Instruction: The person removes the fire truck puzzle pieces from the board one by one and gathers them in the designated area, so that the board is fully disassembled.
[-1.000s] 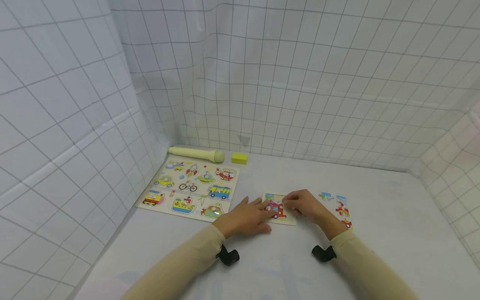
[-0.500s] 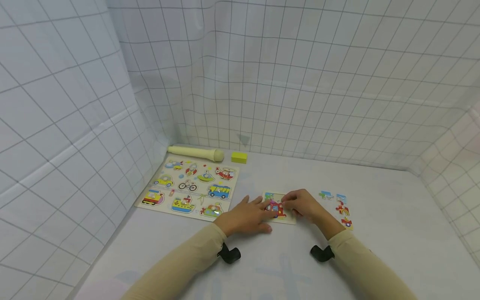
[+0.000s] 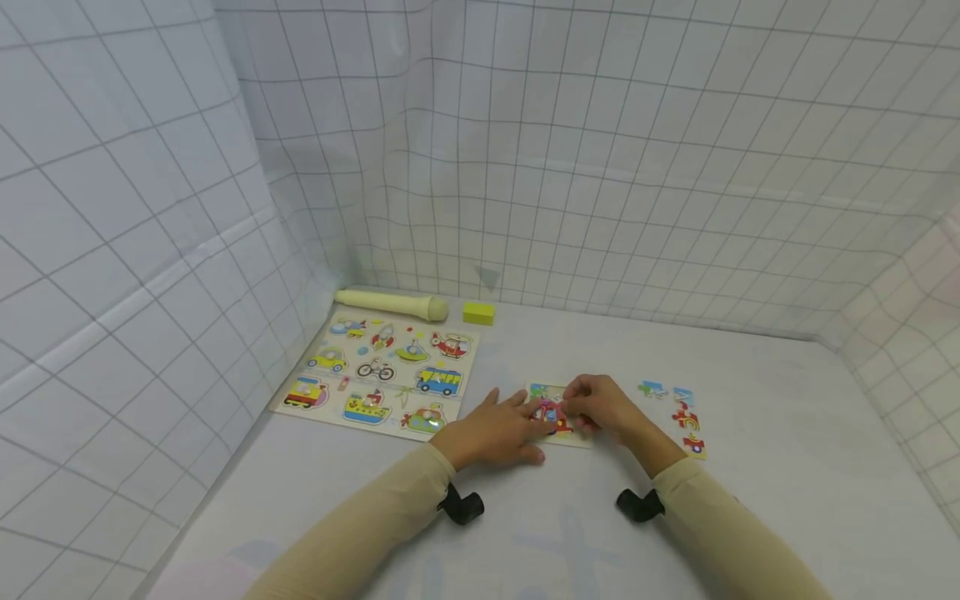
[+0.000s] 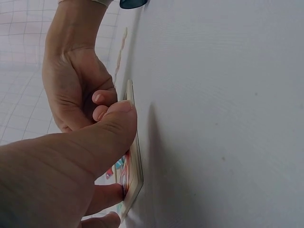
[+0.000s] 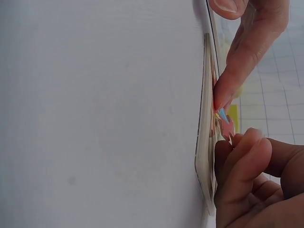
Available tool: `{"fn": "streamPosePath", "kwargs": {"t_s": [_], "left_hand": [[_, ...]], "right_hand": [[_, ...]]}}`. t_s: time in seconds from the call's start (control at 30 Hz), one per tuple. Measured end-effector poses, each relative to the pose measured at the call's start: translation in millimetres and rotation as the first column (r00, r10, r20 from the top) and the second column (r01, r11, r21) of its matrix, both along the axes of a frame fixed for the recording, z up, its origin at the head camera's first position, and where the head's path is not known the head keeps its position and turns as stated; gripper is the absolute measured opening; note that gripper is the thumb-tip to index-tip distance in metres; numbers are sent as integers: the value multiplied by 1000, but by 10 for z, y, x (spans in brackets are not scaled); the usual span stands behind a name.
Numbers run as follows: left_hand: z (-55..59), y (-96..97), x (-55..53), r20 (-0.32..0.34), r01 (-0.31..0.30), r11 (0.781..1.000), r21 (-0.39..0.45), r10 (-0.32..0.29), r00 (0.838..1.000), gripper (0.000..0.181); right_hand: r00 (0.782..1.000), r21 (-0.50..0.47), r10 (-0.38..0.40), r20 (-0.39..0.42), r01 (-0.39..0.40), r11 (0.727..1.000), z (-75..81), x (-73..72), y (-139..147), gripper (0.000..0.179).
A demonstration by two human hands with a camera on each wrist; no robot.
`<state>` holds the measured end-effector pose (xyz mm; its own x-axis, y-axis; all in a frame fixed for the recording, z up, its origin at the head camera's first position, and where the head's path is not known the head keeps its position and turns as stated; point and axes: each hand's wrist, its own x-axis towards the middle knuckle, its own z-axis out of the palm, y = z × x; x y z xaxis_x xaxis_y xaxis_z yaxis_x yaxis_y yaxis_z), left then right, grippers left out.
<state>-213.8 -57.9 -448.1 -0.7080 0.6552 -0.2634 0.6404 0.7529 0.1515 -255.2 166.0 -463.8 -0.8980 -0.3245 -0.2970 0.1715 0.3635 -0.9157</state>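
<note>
A small jigsaw board with a red vehicle picture lies on the white table. My left hand rests on its left part with fingers spread and fairly straight. At the board's right side, my right hand pinches a jigsaw piece between thumb and fingers. In the right wrist view this piece is red-pink, tilted up at the board's surface, close to a left fingertip. The left wrist view shows the board's edge beside the left thumb; the pinched piece is hidden there.
Several loose jigsaw pieces lie right of the right hand. A larger vehicle peg puzzle lies at the left. Behind it are a pale yellow microphone-shaped object and a yellow block. Grid-patterned curtains enclose the table.
My right hand has shifted slightly left over the board, still pinching the piece. The left hand stays spread on the board, almost unmoved.
</note>
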Motion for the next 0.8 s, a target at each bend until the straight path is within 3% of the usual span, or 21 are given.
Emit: {"fn": "streamPosePath", "kwargs": {"t_s": [0.33,0.53,0.8], "left_hand": [[15,18,-6,-15,-8,1000,-27,8,1000,56],[-17,78,-18,-24,10,1000,-10,-10,1000,56],[-38,48,-13,-32,0,1000,-29,-1,999,56]], "right_hand": [[994,-16,-111,-11,111,994,11,-33,122,22],[985,12,-171,-29,172,985,107,-15,620,29],[987,55,-150,-60,153,987,235,31,1171,33]]}}
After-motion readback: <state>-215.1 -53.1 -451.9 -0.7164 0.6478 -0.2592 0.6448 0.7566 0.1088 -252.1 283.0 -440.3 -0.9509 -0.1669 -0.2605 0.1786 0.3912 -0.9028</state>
